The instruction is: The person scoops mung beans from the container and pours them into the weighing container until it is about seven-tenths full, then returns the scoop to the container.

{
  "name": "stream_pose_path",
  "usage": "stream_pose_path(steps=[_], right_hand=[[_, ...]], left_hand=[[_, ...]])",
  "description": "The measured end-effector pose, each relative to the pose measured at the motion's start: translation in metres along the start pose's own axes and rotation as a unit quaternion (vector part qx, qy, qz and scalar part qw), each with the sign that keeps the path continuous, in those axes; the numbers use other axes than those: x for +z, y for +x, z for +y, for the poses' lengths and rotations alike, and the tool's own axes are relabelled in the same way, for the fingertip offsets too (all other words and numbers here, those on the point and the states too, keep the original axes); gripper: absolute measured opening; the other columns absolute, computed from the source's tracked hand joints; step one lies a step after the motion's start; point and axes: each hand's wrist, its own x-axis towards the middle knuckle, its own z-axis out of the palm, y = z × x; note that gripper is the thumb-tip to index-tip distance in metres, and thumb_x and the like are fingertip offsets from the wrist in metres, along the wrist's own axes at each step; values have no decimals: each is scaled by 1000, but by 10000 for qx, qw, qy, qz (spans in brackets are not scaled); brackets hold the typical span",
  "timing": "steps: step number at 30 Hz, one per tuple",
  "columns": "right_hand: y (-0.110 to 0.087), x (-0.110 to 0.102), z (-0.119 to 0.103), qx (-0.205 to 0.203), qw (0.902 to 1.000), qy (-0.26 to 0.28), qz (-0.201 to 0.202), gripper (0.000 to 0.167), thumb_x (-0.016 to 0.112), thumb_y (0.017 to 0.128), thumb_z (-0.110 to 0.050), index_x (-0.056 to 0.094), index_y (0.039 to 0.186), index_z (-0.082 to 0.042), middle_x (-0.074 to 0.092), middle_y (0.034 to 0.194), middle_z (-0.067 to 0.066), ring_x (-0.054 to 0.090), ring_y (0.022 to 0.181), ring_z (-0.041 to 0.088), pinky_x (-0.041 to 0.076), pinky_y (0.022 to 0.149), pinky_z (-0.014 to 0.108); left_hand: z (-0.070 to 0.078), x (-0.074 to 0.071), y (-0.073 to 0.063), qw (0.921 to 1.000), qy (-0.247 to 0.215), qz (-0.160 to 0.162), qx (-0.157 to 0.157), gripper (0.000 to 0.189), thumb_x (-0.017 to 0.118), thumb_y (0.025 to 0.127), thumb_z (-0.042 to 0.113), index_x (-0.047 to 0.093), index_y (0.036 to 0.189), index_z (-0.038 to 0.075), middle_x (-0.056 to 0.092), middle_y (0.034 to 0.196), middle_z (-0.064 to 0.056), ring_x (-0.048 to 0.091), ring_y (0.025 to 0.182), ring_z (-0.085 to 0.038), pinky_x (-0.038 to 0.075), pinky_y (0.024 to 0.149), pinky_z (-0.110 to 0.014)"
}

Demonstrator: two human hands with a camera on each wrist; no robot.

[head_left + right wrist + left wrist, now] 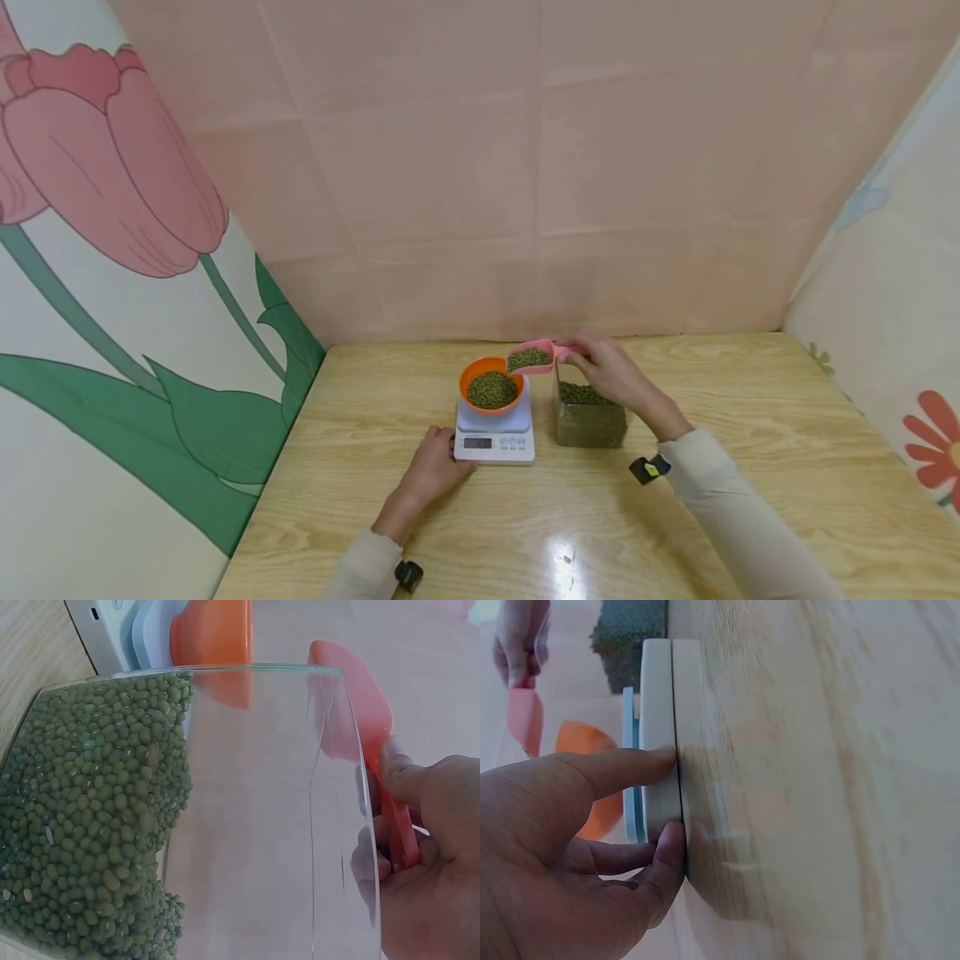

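My left hand (435, 467) holds the front left corner of a white kitchen scale (495, 455), thumb along the front edge and fingers at the side. An orange bowl (463, 382) with green mung beans (491, 390) sits on the scale's platform. In my right hand (613, 371) is the handle of a pink scoop (364, 697), gripped between thumb and curled fingers. Mung beans fill the scoop, and its lip hangs over the bowl's right rim. Below the right hand stands a clear container (591, 427), partly filled with mung beans (97, 825).
The wooden table (375, 392) meets a pinkish covered wall (450, 208) behind the scale. Side walls with painted flowers stand at left and right. Black straps (649, 469) hang at both wrists.
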Motion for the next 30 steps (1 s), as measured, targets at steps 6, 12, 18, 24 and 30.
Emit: stream_pose_path(steps=[6, 12, 18, 24, 30], right_hand=[[0, 2, 1, 41, 10000, -28, -84, 20, 65, 105, -14, 75, 117, -2, 73, 111, 15, 67, 95, 24, 54, 82, 42], [1, 2, -1, 15, 9999, -69, -115, 20, 66, 105, -14, 75, 118, -1, 74, 112, 15, 69, 98, 26, 55, 85, 45], [2, 2, -2, -69, 9999, -93, -95, 21, 66, 105, -14, 75, 118, 0, 75, 111, 15, 71, 99, 28, 56, 86, 47], [4, 4, -2, -85, 9997, -197, -107, 22, 67, 104, -15, 76, 118, -1, 74, 111, 14, 71, 97, 27, 56, 85, 48], [5, 5, -3, -148, 9993, -321, -115, 21, 68, 104, -15, 76, 117, -1, 74, 112, 15, 72, 101, 31, 58, 88, 52]], left_hand=[[-1, 0, 0, 10000, -17, 34, 24, 50, 88, 85, 15, 68, 126, -7, 58, 110, -12, 52, 96, -20, 52, 86, -36], [-2, 1, 1, 10000, 48, 60, 26, 51, 88, 85, 15, 68, 126, -6, 60, 110, -12, 53, 97, -20, 53, 88, -38], [-1, 1, 2, 10000, 17, 31, 12, 48, 87, 86, 14, 69, 127, -5, 60, 112, -12, 51, 98, -21, 52, 88, -38], [-2, 1, 3, 10000, 38, 28, 16, 48, 87, 85, 15, 69, 126, -4, 61, 112, -12, 51, 98, -20, 52, 87, -37], [-1, 0, 3, 10000, 39, 37, 23, 48, 87, 85, 15, 70, 125, -5, 62, 113, -14, 51, 100, -21, 52, 89, -38]])
